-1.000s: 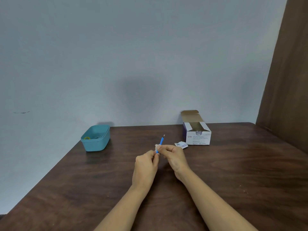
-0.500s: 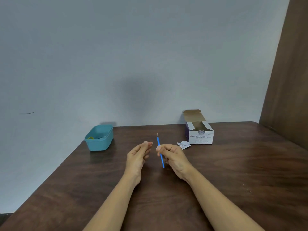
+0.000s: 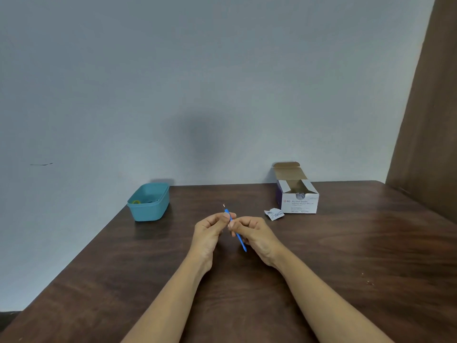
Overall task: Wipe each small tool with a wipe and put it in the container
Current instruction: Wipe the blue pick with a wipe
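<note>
Left hand [image 3: 209, 230] and right hand [image 3: 256, 235] both pinch a thin blue tool [image 3: 241, 241] above the table [image 3: 333, 268], fingers [image 3: 243, 222] hiding its middle. The teal container [image 3: 148, 213] sits back left, contents too small to identify.

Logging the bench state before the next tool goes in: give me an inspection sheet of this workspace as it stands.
Surface: dark brown wooden table, a few pale specks near its right edge.
Job's things: slim blue plastic tool between the hands; teal plastic container far left, a small yellow-green item inside; open white cardboard box of alcohol swabs far right; wipe not clearly visible.
Clutter: torn white sachet wrapper beside the box.
Grippers: left hand and right hand both pinch the tool.
Cables: nothing seen.
Surroundings: pale grey wall; brown panel at right.
</note>
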Demonstrator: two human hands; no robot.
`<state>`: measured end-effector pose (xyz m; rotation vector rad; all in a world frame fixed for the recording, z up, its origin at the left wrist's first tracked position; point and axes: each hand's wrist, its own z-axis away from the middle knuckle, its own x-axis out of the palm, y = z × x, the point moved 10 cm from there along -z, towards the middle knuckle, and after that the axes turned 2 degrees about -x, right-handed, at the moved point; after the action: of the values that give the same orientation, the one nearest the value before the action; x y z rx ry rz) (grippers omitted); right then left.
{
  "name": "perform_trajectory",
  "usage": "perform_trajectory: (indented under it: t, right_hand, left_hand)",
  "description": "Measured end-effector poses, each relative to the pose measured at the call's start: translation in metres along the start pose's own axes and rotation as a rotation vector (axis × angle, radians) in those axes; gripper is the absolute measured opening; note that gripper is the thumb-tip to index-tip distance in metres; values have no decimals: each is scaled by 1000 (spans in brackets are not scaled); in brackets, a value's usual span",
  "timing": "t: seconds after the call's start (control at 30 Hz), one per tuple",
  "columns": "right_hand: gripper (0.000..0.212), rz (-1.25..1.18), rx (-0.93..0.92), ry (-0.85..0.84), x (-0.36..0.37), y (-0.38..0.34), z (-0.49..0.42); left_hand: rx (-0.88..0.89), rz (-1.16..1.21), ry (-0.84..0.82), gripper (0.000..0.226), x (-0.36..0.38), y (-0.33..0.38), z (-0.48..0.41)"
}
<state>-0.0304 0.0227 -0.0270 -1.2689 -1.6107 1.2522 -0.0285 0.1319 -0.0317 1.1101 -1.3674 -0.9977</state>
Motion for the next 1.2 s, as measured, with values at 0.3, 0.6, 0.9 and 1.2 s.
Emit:
perform_trajectory:
  t: [0.3, 0.6, 0.9, 1.2]
  right_hand:
    - [20, -22, 64, -50, 4, 6, -1]
    - [9, 83, 58, -98, 11, 7, 0]
    - [13, 76, 123, -160, 12, 9, 2]
    - [7, 143, 70, -43, 9, 6, 1]
  left_hand:
    - [23, 72, 90, 14, -7, 1, 1]
    - [54, 176, 202, 13, -26, 3, -1]
    - [44, 201, 202, 15, -29, 4, -4]
    - [169, 223, 328, 10, -40, 12, 0]
